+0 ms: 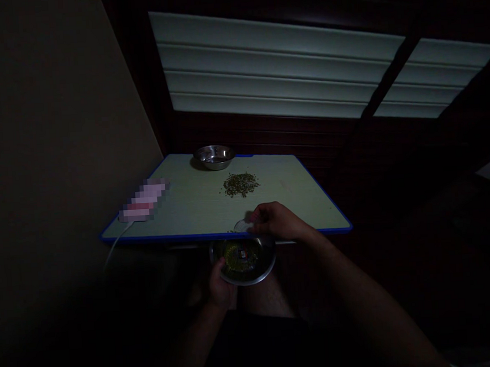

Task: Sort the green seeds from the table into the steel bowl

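Observation:
My left hand (pixel 220 282) grips the rim of a metal bowl (pixel 270 265) below the table's near edge, its thumb over the rim. Inside that bowl are small greenish beans (pixel 233 262) and a little white, dark and orange label (pixel 243 254). At the edge just above, my right hand (pixel 274 219) is closed on a clear rounded piece of plastic (pixel 242 225), held low on the tabletop. A few loose beans lie beside the plastic. Farther back, a loose pile of the same beans (pixel 240 184) is spread on the table.
The pale folding table (pixel 188 209) has a blue edge. A second metal bowl (pixel 214 162) stands at its back. On the left lies a blurred pink device (pixel 144 201) with a white cable (pixel 118 244) hanging over the edge. Dark slatted panels rise behind; a wall is at left.

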A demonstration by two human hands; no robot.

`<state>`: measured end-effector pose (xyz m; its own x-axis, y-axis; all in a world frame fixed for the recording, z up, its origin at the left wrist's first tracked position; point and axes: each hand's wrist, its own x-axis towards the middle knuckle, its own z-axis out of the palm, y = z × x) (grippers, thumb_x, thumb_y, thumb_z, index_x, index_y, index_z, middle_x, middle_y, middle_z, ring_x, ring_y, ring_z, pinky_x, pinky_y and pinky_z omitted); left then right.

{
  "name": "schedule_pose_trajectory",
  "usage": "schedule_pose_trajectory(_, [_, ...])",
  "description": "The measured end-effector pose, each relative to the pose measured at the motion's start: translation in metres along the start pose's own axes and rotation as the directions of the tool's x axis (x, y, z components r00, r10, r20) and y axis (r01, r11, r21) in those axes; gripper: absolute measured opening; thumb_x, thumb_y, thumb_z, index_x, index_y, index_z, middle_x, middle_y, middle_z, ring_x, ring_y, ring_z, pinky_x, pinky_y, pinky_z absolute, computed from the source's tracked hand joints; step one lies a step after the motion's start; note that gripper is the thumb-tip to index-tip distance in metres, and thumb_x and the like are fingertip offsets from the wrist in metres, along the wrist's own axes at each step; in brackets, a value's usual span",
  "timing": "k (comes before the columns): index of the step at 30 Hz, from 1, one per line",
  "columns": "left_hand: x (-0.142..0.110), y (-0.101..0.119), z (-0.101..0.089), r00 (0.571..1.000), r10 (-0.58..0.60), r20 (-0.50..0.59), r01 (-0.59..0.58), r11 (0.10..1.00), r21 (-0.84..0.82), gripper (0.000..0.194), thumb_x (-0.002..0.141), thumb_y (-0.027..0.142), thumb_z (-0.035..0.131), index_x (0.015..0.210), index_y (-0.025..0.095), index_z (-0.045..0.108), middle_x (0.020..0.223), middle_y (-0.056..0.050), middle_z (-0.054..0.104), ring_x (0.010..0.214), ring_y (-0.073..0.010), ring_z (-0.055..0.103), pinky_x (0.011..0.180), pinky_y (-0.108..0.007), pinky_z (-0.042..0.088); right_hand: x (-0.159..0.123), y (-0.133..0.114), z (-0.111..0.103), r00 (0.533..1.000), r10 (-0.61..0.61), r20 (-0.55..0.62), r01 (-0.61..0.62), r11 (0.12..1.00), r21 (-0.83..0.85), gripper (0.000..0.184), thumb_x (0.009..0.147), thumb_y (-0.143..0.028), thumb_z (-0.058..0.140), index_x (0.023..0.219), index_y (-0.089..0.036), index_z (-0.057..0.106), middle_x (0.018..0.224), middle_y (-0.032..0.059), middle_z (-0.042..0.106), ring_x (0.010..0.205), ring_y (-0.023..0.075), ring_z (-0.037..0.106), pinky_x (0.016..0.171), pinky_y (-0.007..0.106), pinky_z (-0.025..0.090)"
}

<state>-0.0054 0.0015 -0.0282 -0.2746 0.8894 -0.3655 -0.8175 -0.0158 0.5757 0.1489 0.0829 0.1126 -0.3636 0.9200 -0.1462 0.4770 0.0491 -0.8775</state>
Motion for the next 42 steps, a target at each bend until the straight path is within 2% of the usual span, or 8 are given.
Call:
schedule_pose_trajectory(5, [-0.001, 0.0, 0.002, 1.0, 0.01, -0.026, -0.01, 1.0, -0.006, 0.032, 0.069, 0.033, 0.064, 0.096, 0.02, 0.076, 0.091, -0.008, 0.08, 0.11, -0.0319, 0.068, 0.102, -0.048, 0.048, 0.008, 0.0, 0.002, 1.0, 0.003, -0.008, -0.003, 0.999, 0.051, 0.022, 0.065, -0.011, 0.077, 0.083, -0.015, 0.066, 0.069, -0.0002, 0.068, 0.058, 0.012, 0.058, 0.057, 0.024, 0.045])
schedule_pose_trajectory(15, [0.0, 0.002, -0.001, 0.988, 0.153, 0.033, -0.154, 0.988, 0.024, 0.035, 0.069, 0.038, 0.068, 0.101, 0.025, 0.075, 0.102, -0.006, 0.079, 0.115, -0.031, 0.066, 0.101, -0.047, 0.048, 0.012, -0.013, 0.012, 0.998, -0.06, 0.032, 0.062, 0.996, -0.066, 0.023, 0.066, -0.012, 0.078, 0.087, -0.015, 0.069, 0.078, 0.0011, 0.071, 0.065, 0.0124, 0.06, 0.066, 0.025, 0.047])
schedule_pose_trajectory(26, [-0.003, 0.004, 0.004, 0.997, 0.081, -0.005, -0.081, 0.997, 0.014, 0.028, 0.069, 0.041, 0.067, 0.089, 0.023, 0.075, 0.095, -0.008, 0.079, 0.116, -0.0335, 0.065, 0.101, -0.049, 0.048, 0.01, -0.012, 0.013, 0.988, -0.076, 0.136, 0.075, 0.997, 0.017, 0.024, 0.066, -0.014, 0.075, 0.088, -0.015, 0.066, 0.07, -0.0009, 0.066, 0.06, 0.0116, 0.057, 0.058, 0.024, 0.044])
schedule_pose_trajectory(28, [-0.004, 0.003, 0.003, 0.998, 0.058, -0.005, -0.058, 0.998, 0.003, 0.028, 0.069, 0.038, 0.067, 0.092, 0.023, 0.074, 0.097, -0.008, 0.079, 0.118, -0.0334, 0.063, 0.103, -0.049, 0.047, 0.019, -0.011, 0.004, 0.989, -0.117, 0.088, 0.112, 0.992, 0.053, 0.025, 0.064, -0.017, 0.074, 0.087, -0.015, 0.065, 0.069, -0.0016, 0.064, 0.059, 0.0111, 0.055, 0.056, 0.023, 0.042])
schedule_pose_trajectory(31, [-0.005, 0.002, 0.002, 1.0, 0.012, -0.002, -0.012, 1.0, 0.002, 0.029, 0.066, 0.031, 0.067, 0.092, 0.023, 0.074, 0.097, -0.008, 0.078, 0.12, -0.034, 0.062, 0.104, -0.048, 0.046, 0.045, -0.007, -0.014, 0.972, -0.196, -0.127, 0.21, 0.971, 0.109, 0.023, 0.063, -0.021, 0.071, 0.084, -0.017, 0.062, 0.065, -0.0038, 0.059, 0.058, 0.0105, 0.051, 0.056, 0.024, 0.041])
schedule_pose_trajectory(37, [-0.007, 0.006, 0.006, 0.973, -0.222, -0.063, 0.228, 0.969, 0.1, 0.013, 0.064, 0.025, 0.066, 0.072, 0.018, 0.072, 0.076, -0.011, 0.076, 0.107, -0.0383, 0.068, 0.095, -0.05, 0.053, 0.095, 0.016, -0.038, 0.82, -0.24, -0.52, 0.29, 0.957, 0.016, 0.016, 0.063, -0.022, 0.065, 0.075, -0.021, 0.053, 0.067, -0.0031, 0.055, 0.065, 0.0122, 0.05, 0.063, 0.025, 0.042])
schedule_pose_trajectory(39, [-0.007, 0.009, 0.009, 0.959, -0.272, -0.079, 0.28, 0.952, 0.121, 0.009, 0.065, 0.024, 0.065, 0.068, 0.017, 0.07, 0.069, -0.01, 0.075, 0.102, -0.0381, 0.07, 0.091, -0.05, 0.055, 0.097, 0.024, -0.038, 0.794, -0.284, -0.537, 0.295, 0.953, -0.068, 0.015, 0.064, -0.022, 0.062, 0.076, -0.02, 0.054, 0.071, -0.0022, 0.057, 0.068, 0.0126, 0.051, 0.067, 0.025, 0.043])
schedule_pose_trajectory(42, [-0.007, 0.013, 0.011, 0.948, -0.306, -0.082, 0.314, 0.942, 0.116, 0.012, 0.068, 0.024, 0.064, 0.07, 0.015, 0.071, 0.071, -0.012, 0.075, 0.099, -0.0366, 0.071, 0.088, -0.048, 0.057, 0.091, 0.03, -0.036, 0.813, -0.323, -0.485, 0.305, 0.945, -0.117, 0.011, 0.065, -0.024, 0.06, 0.074, -0.019, 0.057, 0.07, -0.0012, 0.059, 0.068, 0.0127, 0.051, 0.069, 0.026, 0.043])
